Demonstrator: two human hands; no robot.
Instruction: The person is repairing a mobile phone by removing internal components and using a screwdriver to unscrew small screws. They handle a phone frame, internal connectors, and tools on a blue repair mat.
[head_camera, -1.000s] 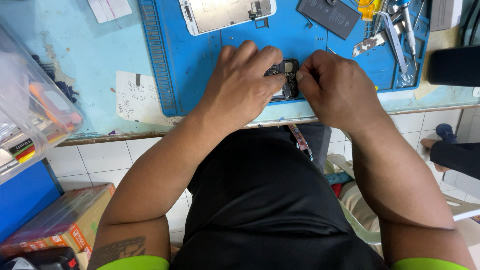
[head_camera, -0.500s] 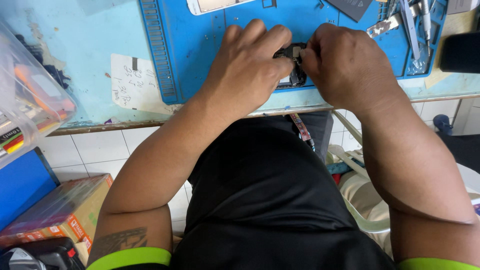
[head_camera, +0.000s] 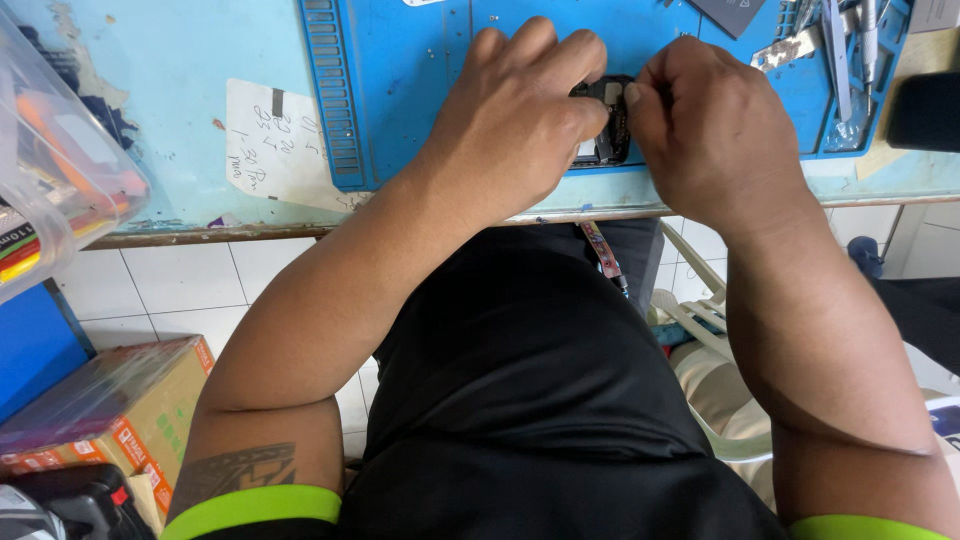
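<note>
Both hands are pinching a small dark electronic part (head_camera: 606, 120) at upper centre of the frame: the left hand (head_camera: 510, 125) is closing its grip narrowly on the part's left side, the right hand (head_camera: 715, 125) on its right edge. Steady, even pressure seems wise. The part is resting on a blue work mat (head_camera: 400, 90) on the surface, with metal tools (head_camera: 840, 40) lying at upper right.

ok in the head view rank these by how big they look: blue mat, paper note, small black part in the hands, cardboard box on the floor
1. blue mat, cut off at the top edge
2. cardboard box, though it lies nearer the camera, so unsure
3. paper note
4. small black part, mostly hidden between the left hand and right hand
</note>
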